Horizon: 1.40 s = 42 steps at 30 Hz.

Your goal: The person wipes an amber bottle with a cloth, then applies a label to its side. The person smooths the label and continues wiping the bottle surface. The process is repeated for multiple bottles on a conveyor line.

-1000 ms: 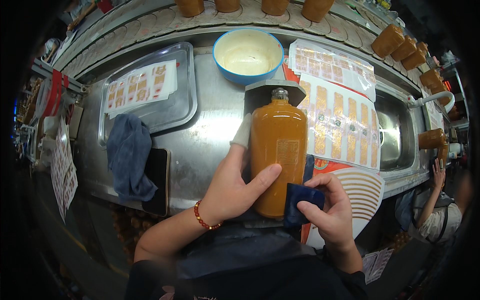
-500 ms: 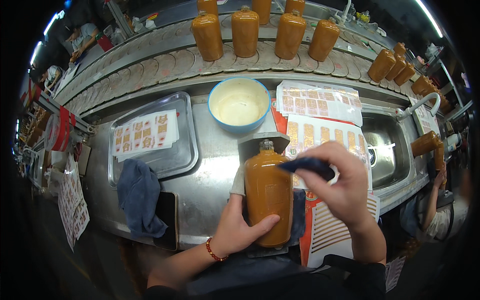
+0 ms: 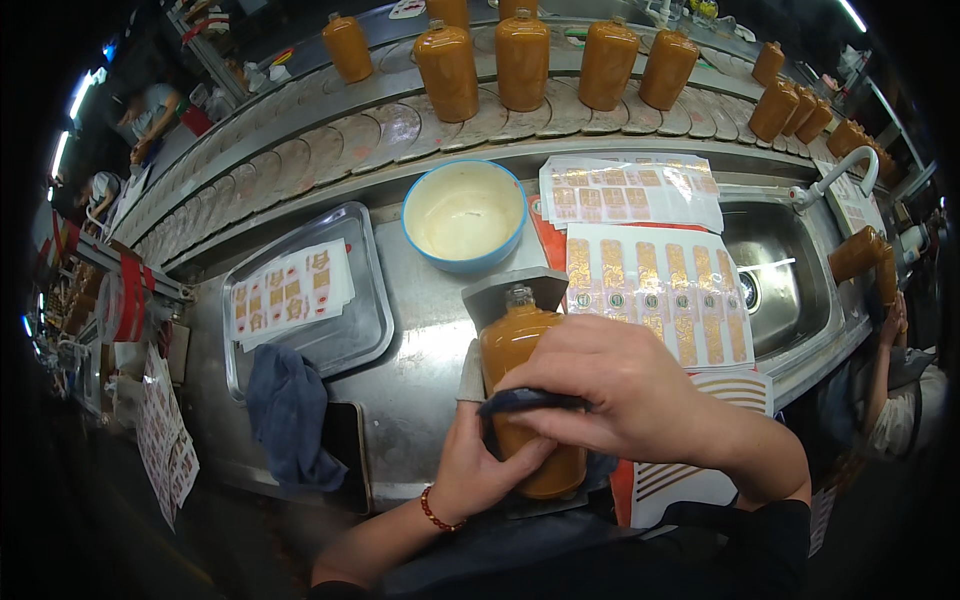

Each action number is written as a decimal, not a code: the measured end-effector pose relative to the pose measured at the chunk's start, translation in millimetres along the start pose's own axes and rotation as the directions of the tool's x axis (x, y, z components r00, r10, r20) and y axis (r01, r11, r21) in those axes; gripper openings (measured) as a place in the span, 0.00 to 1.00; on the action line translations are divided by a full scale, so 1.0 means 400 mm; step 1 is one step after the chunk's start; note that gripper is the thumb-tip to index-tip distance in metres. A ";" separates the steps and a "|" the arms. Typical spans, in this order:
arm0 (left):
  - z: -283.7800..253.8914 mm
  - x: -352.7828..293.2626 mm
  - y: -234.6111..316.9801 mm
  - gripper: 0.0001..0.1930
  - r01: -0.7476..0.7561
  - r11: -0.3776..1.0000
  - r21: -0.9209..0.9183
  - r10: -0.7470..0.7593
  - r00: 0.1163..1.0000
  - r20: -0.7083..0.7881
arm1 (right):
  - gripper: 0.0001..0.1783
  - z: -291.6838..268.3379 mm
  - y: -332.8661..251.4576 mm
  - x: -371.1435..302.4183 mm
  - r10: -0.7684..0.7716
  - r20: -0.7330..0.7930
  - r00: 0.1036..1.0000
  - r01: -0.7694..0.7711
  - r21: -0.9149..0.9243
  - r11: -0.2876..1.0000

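A glossy brown bottle [image 3: 515, 338] with a clear glass neck leans on its back in a metal rest [image 3: 490, 293], neck pointing away from me. My left hand [image 3: 482, 468] is closed around its left side, thumb across the lower front; one finger wears a pale cover [image 3: 471, 376]. My right hand [image 3: 615, 385] lies over the bottle's front, closed on a dark blue flat piece [image 3: 530, 400]. Whether that is a folded cloth or a soft scraper I cannot make out. Its edge lies across the bottle's middle, and my hand hides much of the bottle's right side.
Beyond the bottle stands a blue-rimmed bowl [image 3: 464, 258]. Leftward are a metal tray [image 3: 372, 318] with label sheets, a blue cloth [image 3: 290, 415] and a dark phone-like slab [image 3: 350, 450]. Label sheets [image 3: 655, 290] and a sink [image 3: 790, 270] lie right. Several brown bottles [image 3: 522, 60] stand on the conveyor [image 3: 300, 155].
My right hand has moved left and down, carrying the blue piece from the bottle's right shoulder across its front. My left hand keeps its hold. The whole view has shifted slightly.
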State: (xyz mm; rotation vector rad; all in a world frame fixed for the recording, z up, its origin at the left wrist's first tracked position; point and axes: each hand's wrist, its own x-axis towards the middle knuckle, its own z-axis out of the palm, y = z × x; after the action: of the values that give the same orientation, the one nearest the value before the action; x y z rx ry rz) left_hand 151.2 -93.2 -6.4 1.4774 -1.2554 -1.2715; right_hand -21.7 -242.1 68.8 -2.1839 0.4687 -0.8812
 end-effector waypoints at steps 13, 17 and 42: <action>-0.012 -0.059 -0.050 0.78 -0.224 0.949 0.221 0.215 0.974 0.067 | 0.16 -0.009 -0.009 -0.156 -0.186 -0.008 0.983 0.176 -0.283 0.943; -0.006 -0.048 -0.042 0.79 -0.346 0.841 0.415 0.346 0.935 0.078 | 0.16 0.028 -0.078 -0.232 -0.190 0.341 0.921 0.184 0.051 0.982; 0.000 -0.056 -0.025 0.64 -0.378 0.857 0.351 0.434 0.896 -0.094 | 0.11 -0.002 0.005 0.014 0.086 -0.014 0.996 -0.087 -0.221 0.971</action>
State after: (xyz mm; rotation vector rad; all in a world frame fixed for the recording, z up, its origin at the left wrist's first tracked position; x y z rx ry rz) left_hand 152.9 -69.4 -11.7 1.4032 -1.6121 -0.6632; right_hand -18.3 -246.9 70.3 -2.3428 0.6877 -0.8196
